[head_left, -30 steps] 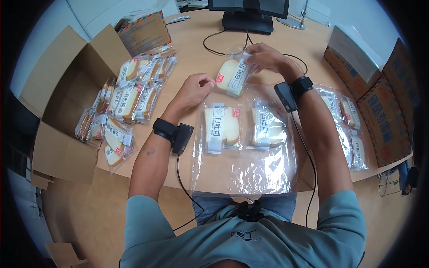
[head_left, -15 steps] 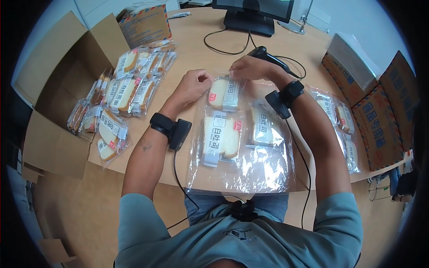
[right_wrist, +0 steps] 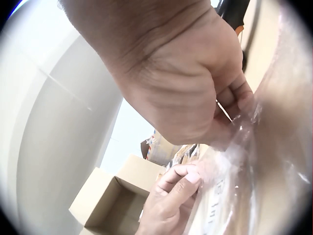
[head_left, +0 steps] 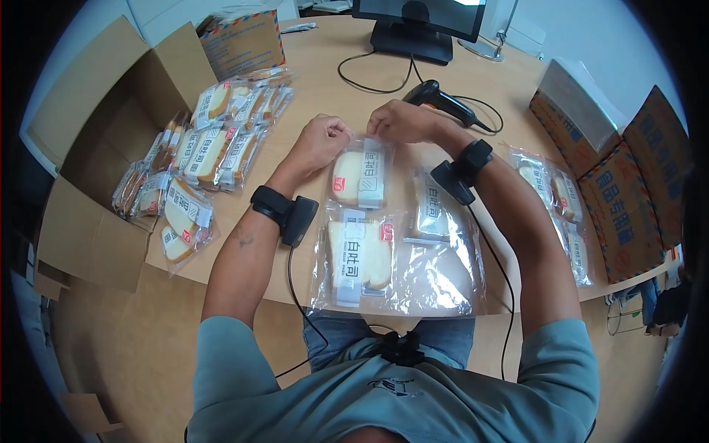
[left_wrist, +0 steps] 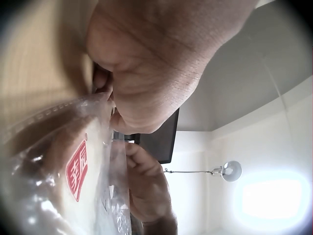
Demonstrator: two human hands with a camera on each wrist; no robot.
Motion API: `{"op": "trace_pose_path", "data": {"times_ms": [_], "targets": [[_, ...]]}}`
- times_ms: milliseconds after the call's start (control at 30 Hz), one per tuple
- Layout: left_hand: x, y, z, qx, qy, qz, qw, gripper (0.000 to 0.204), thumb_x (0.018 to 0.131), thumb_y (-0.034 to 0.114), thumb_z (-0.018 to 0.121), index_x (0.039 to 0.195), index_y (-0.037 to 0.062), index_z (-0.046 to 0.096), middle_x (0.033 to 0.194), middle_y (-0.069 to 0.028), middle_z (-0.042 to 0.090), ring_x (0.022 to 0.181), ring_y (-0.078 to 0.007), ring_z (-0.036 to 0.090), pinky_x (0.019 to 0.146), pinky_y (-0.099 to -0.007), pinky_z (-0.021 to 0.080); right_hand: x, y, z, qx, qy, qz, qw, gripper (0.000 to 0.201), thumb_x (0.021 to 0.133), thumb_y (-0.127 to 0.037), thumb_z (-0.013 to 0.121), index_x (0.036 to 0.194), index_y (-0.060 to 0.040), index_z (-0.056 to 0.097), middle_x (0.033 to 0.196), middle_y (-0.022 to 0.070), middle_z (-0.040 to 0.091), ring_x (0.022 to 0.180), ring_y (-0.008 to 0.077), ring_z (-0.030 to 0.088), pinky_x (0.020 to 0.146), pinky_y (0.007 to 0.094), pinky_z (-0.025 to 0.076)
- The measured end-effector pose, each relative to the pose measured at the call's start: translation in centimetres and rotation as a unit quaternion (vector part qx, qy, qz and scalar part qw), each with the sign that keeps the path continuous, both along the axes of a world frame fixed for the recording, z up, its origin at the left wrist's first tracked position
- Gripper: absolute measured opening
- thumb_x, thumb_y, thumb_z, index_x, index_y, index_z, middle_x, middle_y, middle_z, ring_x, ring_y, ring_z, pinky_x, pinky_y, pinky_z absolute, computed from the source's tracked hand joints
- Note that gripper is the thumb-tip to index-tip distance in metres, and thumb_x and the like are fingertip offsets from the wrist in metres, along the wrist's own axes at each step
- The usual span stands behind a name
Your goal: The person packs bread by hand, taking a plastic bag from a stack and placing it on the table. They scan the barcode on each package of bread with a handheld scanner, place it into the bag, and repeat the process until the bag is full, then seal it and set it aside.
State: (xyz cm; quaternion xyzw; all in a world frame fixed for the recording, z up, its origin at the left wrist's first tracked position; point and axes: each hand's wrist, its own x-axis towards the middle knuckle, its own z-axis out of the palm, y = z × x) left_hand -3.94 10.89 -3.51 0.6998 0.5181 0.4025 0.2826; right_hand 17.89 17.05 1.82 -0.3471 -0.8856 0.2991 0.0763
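A large clear bag [head_left: 443, 284] lies flat on the table with its bottom toward the person. Inside it, one wrapped bread pack [head_left: 360, 255] is at the lower left and another [head_left: 432, 210] at the right. A third pack [head_left: 358, 177] lies just above the lower left one, at the bag's upper left. My left hand [head_left: 321, 144] pinches clear plastic at the upper left corner. My right hand [head_left: 402, 122] pinches clear plastic [right_wrist: 239, 132] just right of it, above the third pack. Whether that film is bag or wrapper, I cannot tell.
Many bread packs [head_left: 207, 155] are piled at the left beside an open cardboard box [head_left: 88, 244]. A black scanner [head_left: 450, 103] with a cable lies behind the right hand, below a monitor [head_left: 413, 44]. More bagged bread [head_left: 565, 196] and printed boxes [head_left: 617, 207] stand at the right.
The third pack came down from the right hand onto the bag's upper left and slid toward the person, and the lower left pack shifted down. The right hand moved left, close to the left hand, uncovering the scanner.
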Motion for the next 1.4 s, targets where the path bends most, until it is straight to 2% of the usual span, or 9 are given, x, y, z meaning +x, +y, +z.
{"op": "trace_pose_path", "data": {"times_ms": [300,400,533,667,800,867,933,1167,1400], "targets": [[-0.2,0.5,-0.7,-0.009,0.015,0.002,1.000,0.017,0.085,0.011,0.065,0.092,-0.0042,0.068,0.098,-0.0124,0.062,0.088,-0.0191,0.063,0.079,-0.0308,0.050,-0.1,0.6,-0.4,-0.002,0.036,0.012,0.999,0.020,0.082,0.000,0.058,0.100,0.0011,0.067,0.084,0.0066,0.070,0.077,0.0137,0.064,0.070,0.0287,0.052],[-0.3,0.0,-0.5,0.127,0.085,0.007,0.988,0.023,0.085,0.014,0.065,0.098,-0.0047,0.067,0.097,-0.0172,0.063,0.092,-0.0247,0.064,0.081,-0.0338,0.051,0.0,1.4,-0.6,0.019,0.083,0.053,0.995,0.025,0.079,0.005,0.055,0.100,0.0012,0.067,0.086,0.0085,0.070,0.083,0.0144,0.066,0.075,0.0290,0.053],[-0.3,0.3,-0.9,0.131,0.131,0.009,0.983,0.029,0.083,0.017,0.067,0.102,-0.0039,0.066,0.098,-0.0201,0.063,0.094,-0.0300,0.063,0.083,-0.0365,0.051,-0.7,-0.2,0.2,0.004,-0.025,0.070,0.997,0.022,0.085,-0.001,0.055,0.103,0.0017,0.066,0.087,0.0075,0.071,0.083,0.0139,0.066,0.075,0.0287,0.053],[-0.9,0.0,-0.1,0.125,0.056,0.035,0.990,0.028,0.082,0.018,0.068,0.101,-0.0024,0.067,0.100,-0.0198,0.063,0.094,-0.0322,0.063,0.085,-0.0392,0.050,1.0,-0.5,1.8,0.008,0.094,0.020,0.995,0.022,0.093,-0.013,0.056,0.107,0.0013,0.066,0.089,0.0078,0.070,0.082,0.0143,0.066,0.074,0.0290,0.053],[-4.5,1.1,4.3,0.299,0.165,0.192,0.920,0.024,0.079,0.020,0.066,0.091,-0.0011,0.070,0.094,-0.0241,0.066,0.091,-0.0399,0.063,0.082,-0.0471,0.050,4.9,0.9,3.5,0.067,0.219,-0.081,0.970,0.025,0.096,-0.019,0.057,0.108,0.0015,0.066,0.091,0.0101,0.071,0.082,0.0146,0.065,0.072,0.0300,0.053],[-8.3,3.0,6.6,0.288,0.256,0.304,0.871,0.027,0.080,0.024,0.064,0.091,0.0009,0.072,0.093,-0.0245,0.067,0.090,-0.0405,0.063,0.081,-0.0477,0.051,7.3,2.3,3.6,0.081,0.261,-0.141,0.952,0.025,0.095,-0.018,0.058,0.108,0.0019,0.066,0.092,0.0106,0.071,0.083,0.0151,0.066,0.073,0.0305,0.053],[-11.6,3.1,8.6,0.215,0.277,0.364,0.863,0.033,0.082,0.030,0.061,0.098,0.0026,0.072,0.102,-0.0251,0.067,0.099,-0.0412,0.062,0.088,-0.0494,0.048,9.3,4.1,2.4,0.282,0.200,-0.289,0.893,0.028,0.087,-0.020,0.062,0.104,0.0007,0.067,0.097,0.0179,0.070,0.097,0.0332,0.067,0.083,0.0402,0.051],[-16.8,4.5,8.6,-0.073,0.327,0.445,0.830,0.061,0.080,0.037,0.065,0.134,0.0094,0.055,0.142,-0.0231,0.046,0.135,-0.0431,0.041,0.110,-0.0582,0.030,11.9,3.3,-0.4,0.270,0.062,-0.357,0.892,0.040,0.082,-0.021,0.064,0.117,-0.0007,0.062,0.111,0.0237,0.066,0.107,0.0386,0.062,0.092,0.0451,0.048],[-13.9,4.1,9.7,0.014,0.263,0.495,0.828,0.059,0.082,0.033,0.064,0.135,0.0085,0.054,0.140,-0.0238,0.048,0.129,-0.0416,0.047,0.107,-0.0588,0.034,12.4,5.7,-4.3,0.266,0.029,-0.296,0.917,0.043,0.082,-0.019,0.064,0.120,0.0006,0.059,0.109,0.0272,0.065,0.104,0.0417,0.061,0.091,0.0462,0.048]]}}
